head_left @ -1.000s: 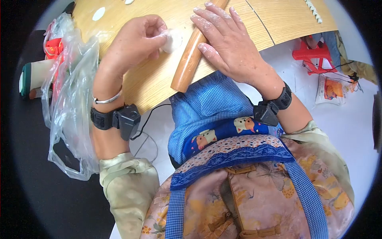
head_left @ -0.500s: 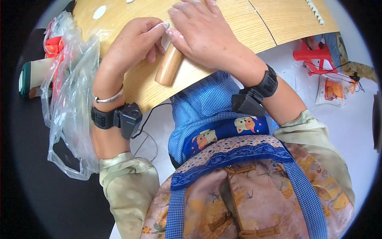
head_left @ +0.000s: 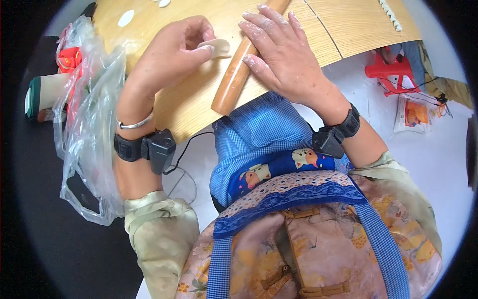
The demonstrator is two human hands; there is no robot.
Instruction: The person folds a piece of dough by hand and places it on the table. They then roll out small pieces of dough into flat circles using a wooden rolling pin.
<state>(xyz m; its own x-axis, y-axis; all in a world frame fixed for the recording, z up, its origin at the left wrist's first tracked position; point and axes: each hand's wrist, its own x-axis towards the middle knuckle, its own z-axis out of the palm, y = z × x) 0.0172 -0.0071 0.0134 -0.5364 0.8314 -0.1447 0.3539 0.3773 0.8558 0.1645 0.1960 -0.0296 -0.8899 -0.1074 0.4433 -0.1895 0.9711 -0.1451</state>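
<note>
Between the thumb and fingers of my left hand (head_left: 174,57), a thin round dough wrapper (head_left: 219,48) is pinched just above the table. A wooden rolling pin (head_left: 233,82) lies slanted on the wooden table (head_left: 186,107), its near end by the front edge. My right hand (head_left: 291,65) rests across the pin with fingers stretched out and spread, floury at the tips; they are not wrapped round it. Another flat round dough wrapper (head_left: 126,18) lies at the back left, with small pale dough pieces (head_left: 163,3) close to the top edge.
At the far right of the table runs a row of small pale pieces (head_left: 391,15). Clear plastic bags (head_left: 94,129) hang along the left side. A red stool (head_left: 393,74) and a printed packet (head_left: 413,113) are on the floor at right. A seam crosses the table.
My right hand has moved right and slightly down, and the rolling pin has shifted right with it. The wrapper in my left hand now shows, apart from the pin.
</note>
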